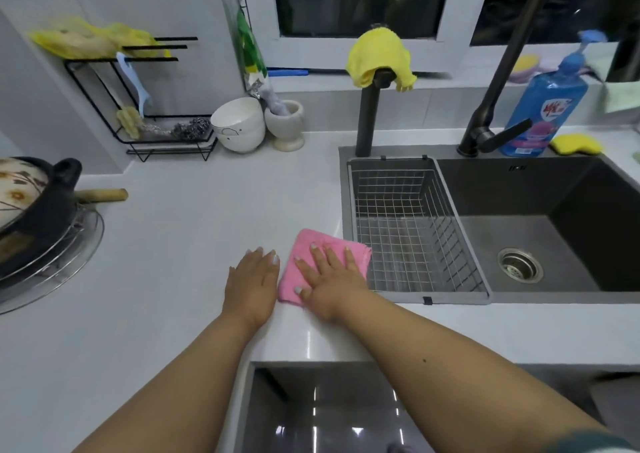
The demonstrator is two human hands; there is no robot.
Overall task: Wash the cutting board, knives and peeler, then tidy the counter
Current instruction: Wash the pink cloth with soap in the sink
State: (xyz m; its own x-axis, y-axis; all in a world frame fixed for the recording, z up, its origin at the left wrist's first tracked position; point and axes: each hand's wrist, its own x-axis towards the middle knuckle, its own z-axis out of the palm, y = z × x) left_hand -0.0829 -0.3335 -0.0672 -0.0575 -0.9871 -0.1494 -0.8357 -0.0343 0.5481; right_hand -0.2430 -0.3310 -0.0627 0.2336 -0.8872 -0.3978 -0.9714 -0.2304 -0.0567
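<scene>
A folded pink cloth [304, 244] lies on the white counter [180, 238] just left of the sink. My right hand [329, 279] presses flat on the cloth with straight, spread fingers. My left hand [251, 284] rests flat on the bare counter right beside the cloth's left edge, fingers straight and together. No cutting board, knife or peeler is in view.
A dark sink [540, 231] with a wire basket [408, 227] lies to the right, with a black tap [491, 113], blue soap bottle [550, 106] and yellow sponge [576, 142] behind. White bowls [239, 125], a mortar [285, 125] and black rack [145, 106] stand at the back. A black pot [38, 196] sits far left.
</scene>
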